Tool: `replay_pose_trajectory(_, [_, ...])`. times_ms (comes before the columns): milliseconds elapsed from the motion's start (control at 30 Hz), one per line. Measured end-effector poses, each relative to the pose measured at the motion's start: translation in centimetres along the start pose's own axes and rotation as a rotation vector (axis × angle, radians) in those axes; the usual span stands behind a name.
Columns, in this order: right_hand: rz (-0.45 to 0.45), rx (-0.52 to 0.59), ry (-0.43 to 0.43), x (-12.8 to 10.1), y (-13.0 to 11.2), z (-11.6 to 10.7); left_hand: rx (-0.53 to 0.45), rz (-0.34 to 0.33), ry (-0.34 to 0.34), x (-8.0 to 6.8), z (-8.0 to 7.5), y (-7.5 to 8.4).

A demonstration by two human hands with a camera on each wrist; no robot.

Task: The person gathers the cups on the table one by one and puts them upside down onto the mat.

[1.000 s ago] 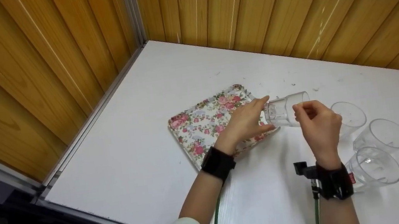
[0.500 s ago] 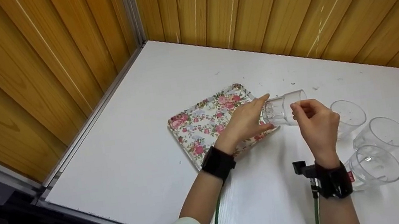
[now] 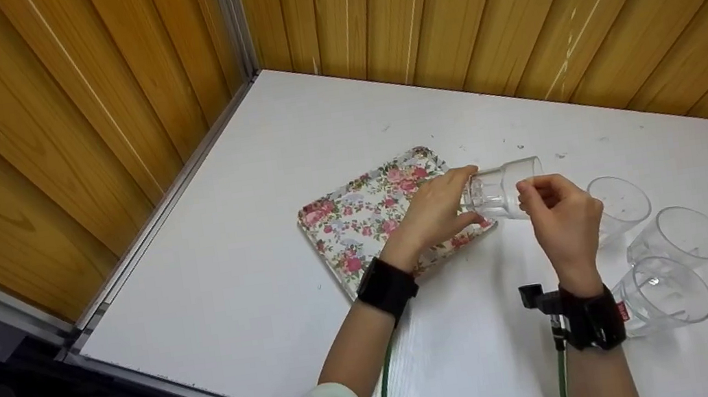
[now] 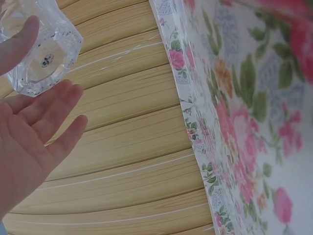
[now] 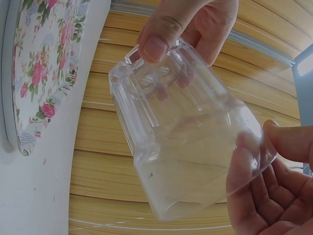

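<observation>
A clear faceted glass lies on its side in the air, just over the right edge of the floral tray. My left hand grips its thick base between thumb and fingers. My right hand pinches the rim end, its fingertips against the wall of the glass. The glass's mouth points right, toward the right hand. In the left wrist view the tray fills the right side.
Three more clear glasses stand upright on the white table, right of my right hand. Wooden panel walls close the table's far and left sides. The table's near edge runs at lower left.
The glass and both hands have shifted slightly up and away. My left index finger has curled down over the base.
</observation>
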State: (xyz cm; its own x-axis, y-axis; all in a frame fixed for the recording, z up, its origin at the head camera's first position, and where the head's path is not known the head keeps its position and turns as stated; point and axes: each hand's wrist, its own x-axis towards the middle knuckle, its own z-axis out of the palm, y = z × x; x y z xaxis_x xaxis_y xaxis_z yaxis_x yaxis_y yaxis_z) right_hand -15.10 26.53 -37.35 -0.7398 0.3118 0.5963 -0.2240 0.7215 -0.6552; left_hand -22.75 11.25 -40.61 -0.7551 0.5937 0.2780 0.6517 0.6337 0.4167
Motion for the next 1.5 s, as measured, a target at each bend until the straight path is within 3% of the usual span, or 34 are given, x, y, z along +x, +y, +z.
replay_pose_trajectory(733, [0.022,0.029,-0.010,0.0,0.1,0.2,-0.051,-0.019,0.028,-0.1,-0.4,-0.4])
replay_pose_trajectory(1033, [0.023,0.051,-0.017,-0.1,0.1,0.4,-0.060,0.016,0.063,-0.3,-0.5,-0.9])
replay_pose_trajectory(1500, [0.063,0.050,-0.036,0.0,0.0,0.5,-0.065,0.015,0.078,-0.3,-0.7,-1.1])
